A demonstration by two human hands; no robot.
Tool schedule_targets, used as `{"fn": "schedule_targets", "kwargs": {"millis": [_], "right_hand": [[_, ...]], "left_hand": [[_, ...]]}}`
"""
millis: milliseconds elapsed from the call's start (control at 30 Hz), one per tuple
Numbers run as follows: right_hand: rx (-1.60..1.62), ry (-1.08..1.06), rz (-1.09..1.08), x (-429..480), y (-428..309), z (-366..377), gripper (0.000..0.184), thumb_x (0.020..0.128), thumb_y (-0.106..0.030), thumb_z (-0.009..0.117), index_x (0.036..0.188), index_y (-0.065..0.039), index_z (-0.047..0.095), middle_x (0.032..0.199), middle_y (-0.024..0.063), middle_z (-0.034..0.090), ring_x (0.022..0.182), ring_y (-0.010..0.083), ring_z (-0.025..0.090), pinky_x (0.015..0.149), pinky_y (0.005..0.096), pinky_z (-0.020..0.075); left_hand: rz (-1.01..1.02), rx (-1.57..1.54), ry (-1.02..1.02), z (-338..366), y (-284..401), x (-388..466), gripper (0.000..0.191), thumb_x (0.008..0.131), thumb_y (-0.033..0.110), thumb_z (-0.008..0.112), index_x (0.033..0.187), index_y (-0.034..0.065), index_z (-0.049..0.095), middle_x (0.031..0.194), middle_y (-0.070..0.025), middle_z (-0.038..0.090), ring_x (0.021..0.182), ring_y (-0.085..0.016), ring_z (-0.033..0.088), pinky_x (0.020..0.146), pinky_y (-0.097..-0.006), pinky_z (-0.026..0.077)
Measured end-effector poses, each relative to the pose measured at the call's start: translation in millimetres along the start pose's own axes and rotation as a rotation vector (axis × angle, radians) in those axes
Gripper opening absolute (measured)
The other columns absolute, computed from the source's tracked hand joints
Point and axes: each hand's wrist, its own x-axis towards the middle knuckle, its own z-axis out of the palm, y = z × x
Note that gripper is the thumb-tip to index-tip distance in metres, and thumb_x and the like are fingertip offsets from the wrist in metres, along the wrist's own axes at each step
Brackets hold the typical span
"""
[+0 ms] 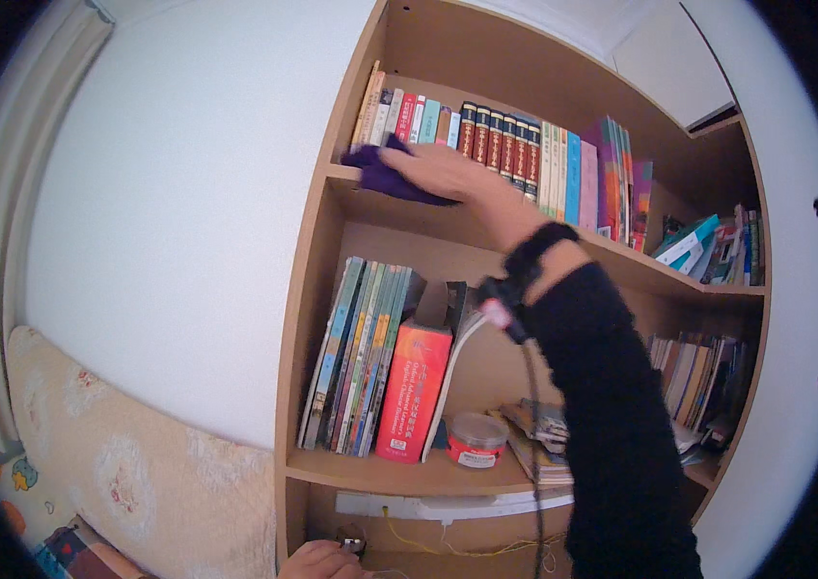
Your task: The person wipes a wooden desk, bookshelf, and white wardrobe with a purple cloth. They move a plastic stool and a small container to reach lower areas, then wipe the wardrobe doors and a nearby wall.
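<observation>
A dark purple cloth (409, 177) is bunched under my right hand (434, 170), whose fingers press it against the front edge of the upper shelf (344, 172), at its left end. Just behind the cloth stands a row of upright books (409, 119), their lower parts partly covered by it. A black strap with a small device (507, 300) circles my right wrist, and a cable hangs down from it. My left hand (322, 561) is low at the bottom edge of the view, by the lowest visible compartment, beside a small dark object (351, 543). Its fingertips are not clearly visible.
On the middle shelf stand thin books (355, 354), a thick red dictionary (415, 391), a round clear tub (478, 439) and stacked papers (539, 441). Below run a white strip (452, 506) and loose yellow wires (452, 551). A floral padded headboard (141, 463) adjoins the bookcase's left side.
</observation>
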Motion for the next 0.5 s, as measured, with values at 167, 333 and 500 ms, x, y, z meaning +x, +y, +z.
{"fn": "schedule_targets", "kwargs": {"millis": [167, 333, 500], "right_hand": [[-0.034, 0.019, 0.337, -72.4, 117.3, -34.7, 0.077, 0.093, -0.061, 0.037, 0.122, 0.007, 0.058, 0.127, 0.0295, 0.056, 0.118, 0.0378, 0.055, 0.103, 0.0393, 0.0372], [-0.324, -0.098, 0.558, -81.4, 161.3, -58.6, 0.077, 0.094, -0.063, 0.036, 0.122, 0.004, 0.059, 0.128, 0.0285, 0.055, 0.117, 0.0383, 0.056, 0.102, 0.0415, 0.0388], [-0.068, -0.176, 0.363, -34.5, 52.3, -30.2, 0.077, 0.095, -0.064, 0.029, 0.125, 0.000, 0.059, 0.131, 0.0214, 0.057, 0.122, 0.0352, 0.053, 0.106, 0.0425, 0.0343]], "left_hand": [[-0.059, -0.003, 0.005, -8.4, -6.2, -17.3, 0.009, 0.075, 0.002, 0.066, 0.077, 0.0006, 0.057, 0.075, -0.0167, 0.055, 0.073, -0.037, 0.056, 0.069, -0.0468, 0.047], [-0.132, -0.021, 0.000, -20.8, -7.3, -27.3, 0.012, 0.076, 0.002, 0.065, 0.073, 0.0018, 0.053, 0.071, -0.0168, 0.051, 0.067, -0.037, 0.051, 0.060, -0.0463, 0.043], [-0.140, -0.083, 0.017, -25.1, -3.4, -28.2, 0.012, 0.078, 0.003, 0.064, 0.072, 0.0016, 0.053, 0.070, -0.0166, 0.050, 0.065, -0.037, 0.051, 0.058, -0.0474, 0.042]]}}
